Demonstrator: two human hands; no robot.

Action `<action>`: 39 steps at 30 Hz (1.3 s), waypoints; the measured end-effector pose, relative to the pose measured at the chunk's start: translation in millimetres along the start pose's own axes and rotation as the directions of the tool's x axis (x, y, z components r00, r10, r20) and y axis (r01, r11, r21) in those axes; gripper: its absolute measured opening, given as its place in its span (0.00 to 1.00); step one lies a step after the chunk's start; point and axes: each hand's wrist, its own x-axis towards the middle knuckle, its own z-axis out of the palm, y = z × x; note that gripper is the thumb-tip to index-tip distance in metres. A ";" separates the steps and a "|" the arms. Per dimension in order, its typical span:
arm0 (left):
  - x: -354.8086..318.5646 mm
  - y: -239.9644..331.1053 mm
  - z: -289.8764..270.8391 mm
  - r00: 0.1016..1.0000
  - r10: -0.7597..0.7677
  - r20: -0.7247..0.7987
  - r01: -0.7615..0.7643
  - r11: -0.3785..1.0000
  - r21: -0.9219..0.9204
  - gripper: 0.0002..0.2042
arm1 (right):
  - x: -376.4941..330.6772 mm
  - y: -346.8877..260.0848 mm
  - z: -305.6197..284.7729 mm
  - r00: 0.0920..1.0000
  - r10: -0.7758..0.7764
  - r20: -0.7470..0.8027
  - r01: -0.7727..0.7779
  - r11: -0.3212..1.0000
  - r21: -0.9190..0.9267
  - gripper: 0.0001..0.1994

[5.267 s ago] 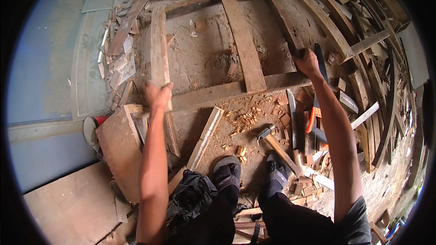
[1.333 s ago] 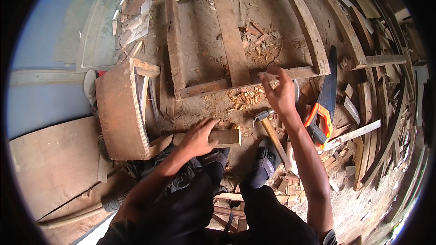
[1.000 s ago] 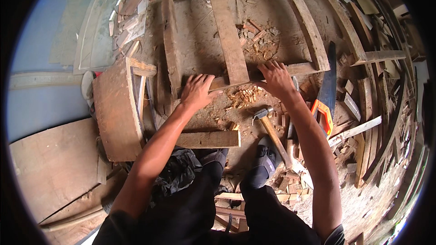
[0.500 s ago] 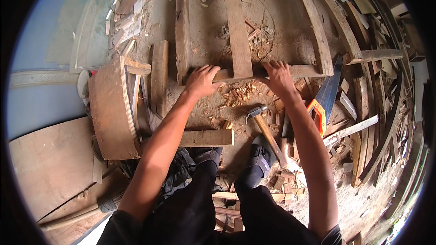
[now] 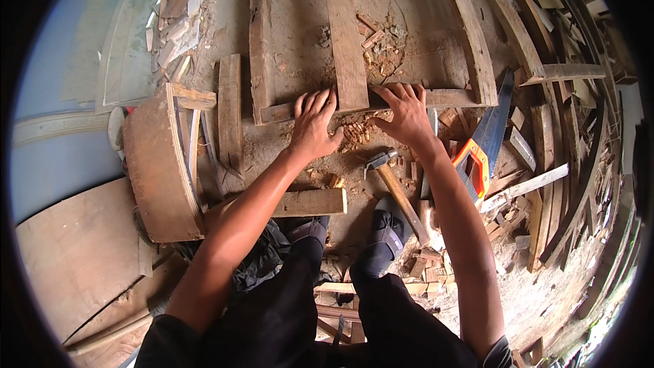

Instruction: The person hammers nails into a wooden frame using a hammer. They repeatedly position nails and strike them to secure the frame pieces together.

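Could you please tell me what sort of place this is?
Probably a rough woodworking area: a hammer and an orange-handled saw lie near a wooden frame and scattered wood shavings.

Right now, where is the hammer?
In the head view, the hammer lies just right of the picture's centre, below and right of the pale wood shavings and left of the orange-handled saw.
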 end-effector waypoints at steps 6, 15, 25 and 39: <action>8.0 0.4 -18.1 0.986 -0.031 0.166 0.048 0.993 -0.104 0.38 | 2.2 -3.3 0.6 1.000 0.015 0.003 -0.015 1.000 0.023 0.38; 24.5 -35.1 -31.8 0.943 -0.033 0.330 0.128 0.954 -0.270 0.28 | 9.8 -12.8 -3.8 0.994 0.069 0.085 -0.073 0.996 0.050 0.47; 40.3 -29.9 -35.2 0.854 -0.141 0.502 0.407 0.780 -0.474 0.24 | 16.6 -35.4 14.9 0.968 0.236 0.083 -0.245 0.960 0.132 0.55; 67.7 -39.0 -25.7 0.657 -0.528 0.539 0.741 0.586 -0.329 0.32 | 26.7 -30.6 28.7 0.955 0.282 -0.091 -0.241 0.917 0.318 0.29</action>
